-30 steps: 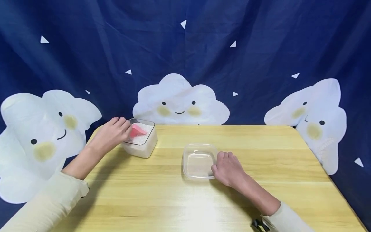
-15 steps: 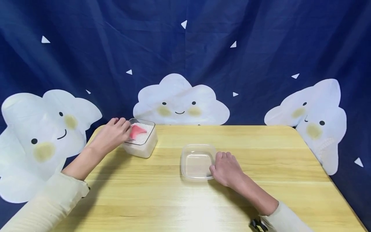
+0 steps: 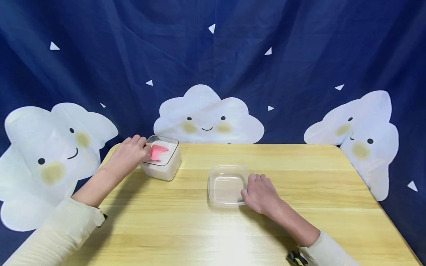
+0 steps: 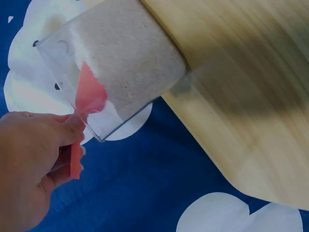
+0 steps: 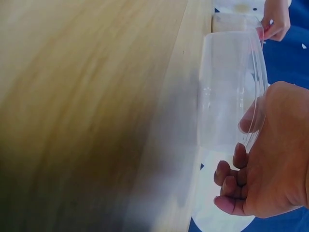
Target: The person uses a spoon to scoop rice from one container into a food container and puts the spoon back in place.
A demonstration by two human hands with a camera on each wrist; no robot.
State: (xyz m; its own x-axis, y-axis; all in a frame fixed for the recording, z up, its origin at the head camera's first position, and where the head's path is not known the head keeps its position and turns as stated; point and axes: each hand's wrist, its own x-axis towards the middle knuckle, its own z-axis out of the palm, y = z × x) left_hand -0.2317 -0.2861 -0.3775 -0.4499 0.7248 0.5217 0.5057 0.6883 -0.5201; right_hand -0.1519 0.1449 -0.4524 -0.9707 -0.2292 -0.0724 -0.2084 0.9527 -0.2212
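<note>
My left hand (image 3: 129, 153) grips the handle of a pink scoop (image 3: 158, 151). The scoop's blade lies inside a clear square canister (image 3: 171, 166) filled with fine white grains that look like rice. In the left wrist view the scoop (image 4: 91, 94) shows through the canister wall, its handle held just outside the rim. My right hand (image 3: 262, 194) pinches the near right rim of a clear plastic food container (image 3: 227, 205) that stands on the table with nothing in it. Thumb and fingertips meet at the rim of this container (image 5: 224, 92) in the right wrist view.
Both containers stand on a light wooden table (image 3: 186, 229), the canister near its far left corner. Behind the table hangs a dark blue curtain (image 3: 186, 51) printed with white clouds.
The scoop has turned in the grains, its pink bowl now showing more. My left hand has shifted only slightly. My right hand and the food container slid a little to the left.
</note>
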